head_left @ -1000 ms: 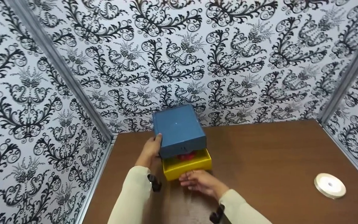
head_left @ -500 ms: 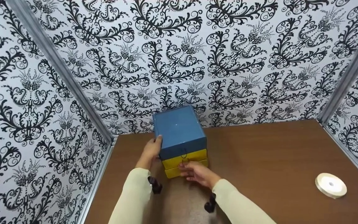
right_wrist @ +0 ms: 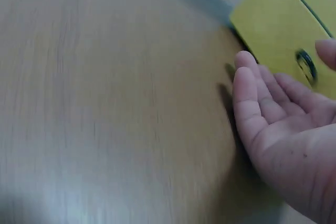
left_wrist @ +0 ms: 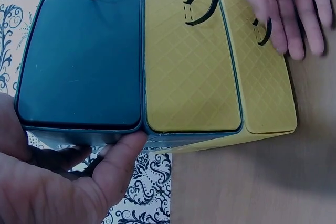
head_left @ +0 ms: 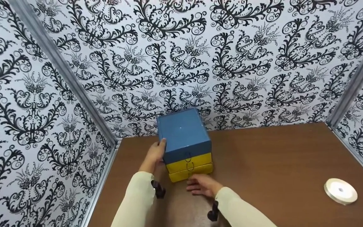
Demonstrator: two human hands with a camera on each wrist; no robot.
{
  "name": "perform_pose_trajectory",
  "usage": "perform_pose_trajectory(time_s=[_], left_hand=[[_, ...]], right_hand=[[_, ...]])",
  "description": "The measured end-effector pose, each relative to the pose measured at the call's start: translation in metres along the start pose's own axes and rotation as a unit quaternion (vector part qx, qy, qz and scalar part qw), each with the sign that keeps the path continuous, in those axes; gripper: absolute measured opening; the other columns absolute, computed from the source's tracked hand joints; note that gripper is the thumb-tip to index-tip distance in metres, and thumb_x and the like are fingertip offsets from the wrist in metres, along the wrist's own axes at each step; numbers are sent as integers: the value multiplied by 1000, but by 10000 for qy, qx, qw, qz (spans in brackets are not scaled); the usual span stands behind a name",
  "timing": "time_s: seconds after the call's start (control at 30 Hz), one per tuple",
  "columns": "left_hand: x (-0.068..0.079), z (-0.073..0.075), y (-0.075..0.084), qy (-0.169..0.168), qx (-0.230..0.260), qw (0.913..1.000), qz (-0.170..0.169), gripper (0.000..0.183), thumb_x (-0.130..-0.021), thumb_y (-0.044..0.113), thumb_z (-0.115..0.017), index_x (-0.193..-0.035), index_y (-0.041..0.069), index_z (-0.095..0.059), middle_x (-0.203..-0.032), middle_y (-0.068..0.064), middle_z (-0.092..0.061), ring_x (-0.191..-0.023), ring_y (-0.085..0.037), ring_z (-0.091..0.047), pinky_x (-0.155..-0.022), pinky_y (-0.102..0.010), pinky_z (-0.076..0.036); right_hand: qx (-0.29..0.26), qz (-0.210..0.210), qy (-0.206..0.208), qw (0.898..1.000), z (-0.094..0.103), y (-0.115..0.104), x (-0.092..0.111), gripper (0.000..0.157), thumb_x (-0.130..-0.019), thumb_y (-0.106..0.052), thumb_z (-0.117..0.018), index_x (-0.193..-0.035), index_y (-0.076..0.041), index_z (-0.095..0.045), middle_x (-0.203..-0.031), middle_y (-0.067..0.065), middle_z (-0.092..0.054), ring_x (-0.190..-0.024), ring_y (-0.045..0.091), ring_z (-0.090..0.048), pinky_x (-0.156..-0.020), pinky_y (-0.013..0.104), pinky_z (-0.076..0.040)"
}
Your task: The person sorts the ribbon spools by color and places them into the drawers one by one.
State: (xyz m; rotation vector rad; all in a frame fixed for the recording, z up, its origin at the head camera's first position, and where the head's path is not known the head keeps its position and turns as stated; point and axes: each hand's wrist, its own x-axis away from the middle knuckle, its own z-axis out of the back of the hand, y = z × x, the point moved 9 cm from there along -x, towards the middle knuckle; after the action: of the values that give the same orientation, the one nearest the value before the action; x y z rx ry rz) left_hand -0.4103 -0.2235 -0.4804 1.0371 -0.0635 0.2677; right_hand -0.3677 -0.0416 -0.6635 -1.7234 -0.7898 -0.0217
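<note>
A small drawer box (head_left: 183, 130) with a blue top stands against the back wall. Below its blue top drawer (left_wrist: 84, 61) are two yellow drawers, a middle one (left_wrist: 184, 77) and a lowest one (left_wrist: 262, 82), each with a black loop pull. The lowest front sits slightly forward of the middle one. My left hand (head_left: 155, 153) holds the box's left side, thumb at the top edge and fingers along the side. Just in front of the lowest drawer, my right hand (head_left: 204, 185) holds nothing, its fingers loosely bent close to that drawer's loop (right_wrist: 306, 66).
A spool of cream ribbon (head_left: 340, 190) lies on the brown tabletop (head_left: 273, 164), far to the right. Patterned wall panels (head_left: 181, 63) with grey frame posts enclose the table at the back and sides.
A yellow drawer that stood out, with something red inside, has gone back in. My right hand has drawn slightly down from the yellow fronts. The left hand keeps its place on the box.
</note>
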Motion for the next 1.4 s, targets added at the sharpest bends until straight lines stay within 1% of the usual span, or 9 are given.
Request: perform_pose_trajectory(time_s=[0.2, 0.33, 0.53, 0.77, 0.9, 1.0, 1.07, 1.23, 1.4], left_hand=[[3, -4, 2, 34, -142, 9999, -66, 65, -107, 44, -35, -147, -8, -39, -148, -29, -40, -137, -43, -37, -113, -52, -30], [3, -3, 2, 39, -204, 9997, -85, 67, -106, 44, -35, -147, -8, -38, -149, -29, -39, -138, -43, -36, -113, -52, -29], [1, -2, 4, 49, -338, 9993, -171, 66, -107, 44, -34, -146, -10, -39, -147, -30, -41, -136, -44, -38, -113, -51, -30], [2, 0, 2, 96, -256, 9996, -83, 66, -107, 42, -34, -145, -11, -39, -147, -31, -40, -136, -44, -38, -113, -51, -30], [2, 0, 1, 74, -196, 9997, -83, 66, -107, 42, -34, -146, -11, -37, -148, -31, -39, -137, -44, -37, -113, -52, -30], [2, 0, 2, 35, -148, 9999, -62, 66, -107, 42, -34, -147, -11, -35, -149, -31, -37, -138, -45, -35, -113, -52, -30], [1, -1, 3, -3, -112, 9999, -50, 67, -107, 42, -34, -148, -11, -33, -150, -32, -35, -138, -45, -34, -113, -52, -29], [3, -1, 2, -50, -70, 10000, 8, 68, -107, 43, -33, -149, -10, -31, -152, -32, -33, -140, -45, -31, -114, -53, -27], [4, -5, 2, -190, 73, 9997, 109, 69, -107, 44, -33, -151, -8, -28, -154, -30, -29, -141, -45, -29, -113, -54, -28]], right_hand=[[-337, -9, 292, 9990, 4, 8, 0, 40, -100, -11, -52, -131, 13, -50, -122, 22, -65, -107, 34, -66, -96, 47, -51], [-359, -50, 137, 9992, 3, 13, 7, 32, -97, -8, -54, -123, 11, -58, -118, 20, -66, -107, 31, -66, -97, 46, -50], [-120, -4, -52, 9999, 2, 28, 24, 20, -96, -8, -56, -108, 3, -66, -111, 16, -69, -99, 25, -69, -91, 41, -53], [12, 40, -417, 9991, -1, 52, 54, 20, -97, -7, -56, -110, 3, -67, -110, 14, -69, -102, 27, -68, -87, 38, -55], [-12, 202, -673, 9975, -4, 59, 73, 20, -96, -6, -56, -109, 3, -68, -109, 14, -70, -101, 27, -68, -83, 35, -56], [8, 215, -840, 9962, -6, 62, 87, 19, -97, -4, -56, -108, 4, -69, -107, 15, -71, -100, 26, -69, -84, 33, -57], [73, 183, -860, 9961, -7, 64, 96, 19, -96, -2, -56, -108, 5, -69, -105, 16, -71, -98, 25, -70, -84, 33, -57], [318, 189, -716, 9967, -10, 72, 111, 20, -95, 2, -56, -107, 8, -70, -102, 16, -72, -96, 24, -70, -85, 33, -56], [493, 308, -687, 9959, -8, 79, 114, 20, -93, 2, -55, -105, 7, -70, -102, 16, -72, -95, 23, -70, -85, 32, -56]])
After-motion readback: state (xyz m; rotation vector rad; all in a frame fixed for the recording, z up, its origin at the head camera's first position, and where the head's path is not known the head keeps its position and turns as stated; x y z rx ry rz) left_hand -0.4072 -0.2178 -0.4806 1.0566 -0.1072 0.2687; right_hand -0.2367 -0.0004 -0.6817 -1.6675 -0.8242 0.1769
